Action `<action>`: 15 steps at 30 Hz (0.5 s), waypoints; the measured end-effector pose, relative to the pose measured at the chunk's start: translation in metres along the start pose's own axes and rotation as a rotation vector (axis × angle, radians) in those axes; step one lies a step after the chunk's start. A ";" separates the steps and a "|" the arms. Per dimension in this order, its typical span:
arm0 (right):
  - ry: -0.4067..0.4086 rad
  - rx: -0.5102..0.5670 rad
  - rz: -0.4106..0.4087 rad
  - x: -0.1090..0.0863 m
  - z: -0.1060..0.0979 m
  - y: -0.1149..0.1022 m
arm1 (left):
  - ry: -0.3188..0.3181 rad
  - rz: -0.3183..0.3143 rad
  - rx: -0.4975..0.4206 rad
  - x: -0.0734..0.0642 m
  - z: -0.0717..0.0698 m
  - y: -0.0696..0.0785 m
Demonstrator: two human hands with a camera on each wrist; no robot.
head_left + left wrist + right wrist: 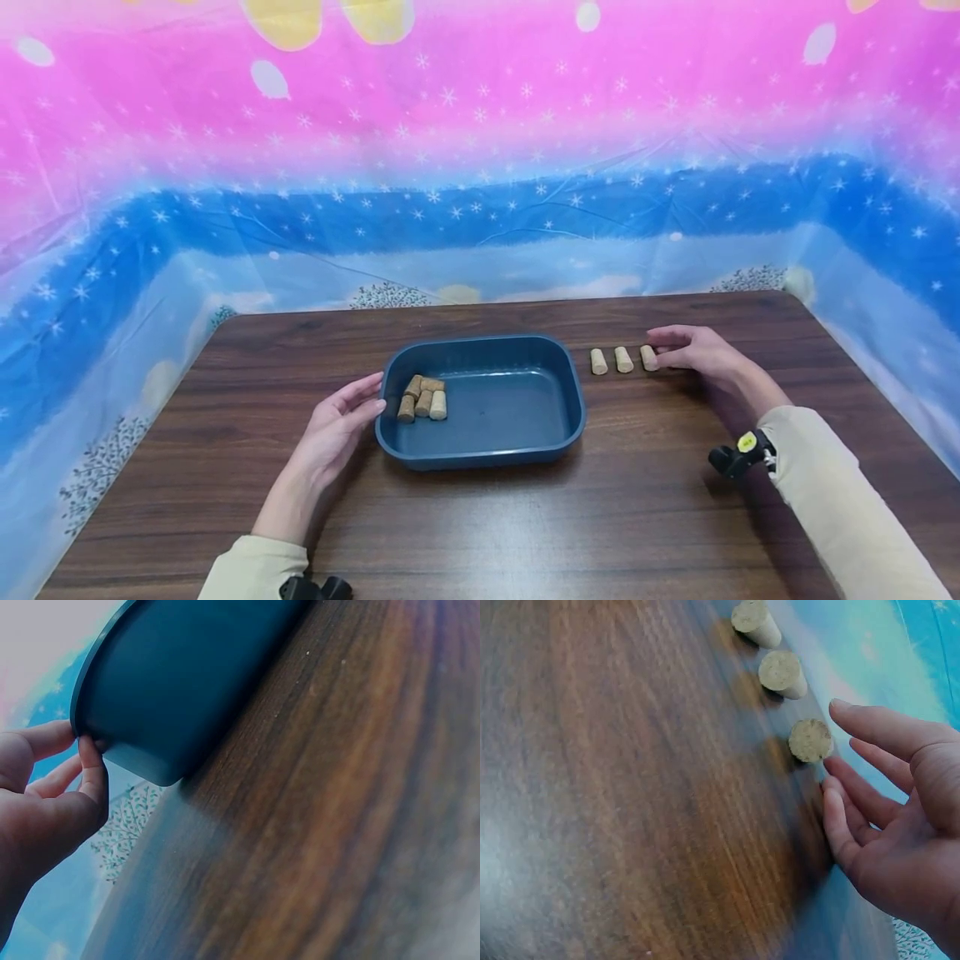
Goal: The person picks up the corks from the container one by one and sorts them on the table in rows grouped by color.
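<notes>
A dark blue rectangular plastic basin (pixel 517 412) sits mid-table. My left hand (pixel 341 425) pinches its left rim, one fingertip on the edge and another just under the lip in the left wrist view. Several corks (pixel 423 403), mostly brown with one paler, lie grouped at the basin's left end. To the right, three pale corks stand in a row: the nearest to the basin (pixel 598 362), a middle one (pixel 624 359) and the rightmost (pixel 648 358). Around this last cork my right hand (pixel 697 350) reaches with parted fingers, fingertips right beside it.
The brown wood-grain table (pixel 480 533) extends on all sides of the basin. A pink and blue snowflake-printed cloth (pixel 480 167) hangs behind it and along both sides. A black wrist camera mount (pixel 738 457) juts out from the right sleeve.
</notes>
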State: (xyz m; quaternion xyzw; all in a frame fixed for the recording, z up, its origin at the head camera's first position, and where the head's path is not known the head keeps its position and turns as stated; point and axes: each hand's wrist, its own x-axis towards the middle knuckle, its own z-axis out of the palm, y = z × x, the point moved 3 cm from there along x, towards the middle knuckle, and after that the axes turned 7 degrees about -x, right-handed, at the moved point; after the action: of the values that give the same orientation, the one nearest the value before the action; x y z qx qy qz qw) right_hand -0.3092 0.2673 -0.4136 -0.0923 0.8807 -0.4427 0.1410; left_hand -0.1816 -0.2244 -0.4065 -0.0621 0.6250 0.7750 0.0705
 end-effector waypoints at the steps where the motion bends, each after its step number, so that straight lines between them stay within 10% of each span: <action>1: 0.001 0.017 0.001 -0.001 -0.001 -0.001 | -0.001 0.003 0.002 0.000 0.000 0.000; 15: 0.054 0.037 -0.012 -0.002 0.009 -0.059 | 0.003 -0.004 0.011 0.000 0.000 0.000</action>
State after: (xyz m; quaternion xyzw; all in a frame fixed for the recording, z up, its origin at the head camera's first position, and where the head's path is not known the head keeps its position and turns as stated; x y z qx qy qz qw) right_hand -0.3023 0.2265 -0.3708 -0.0830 0.8752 -0.4622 0.1161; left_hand -0.1816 -0.2243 -0.4063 -0.0641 0.6290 0.7714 0.0715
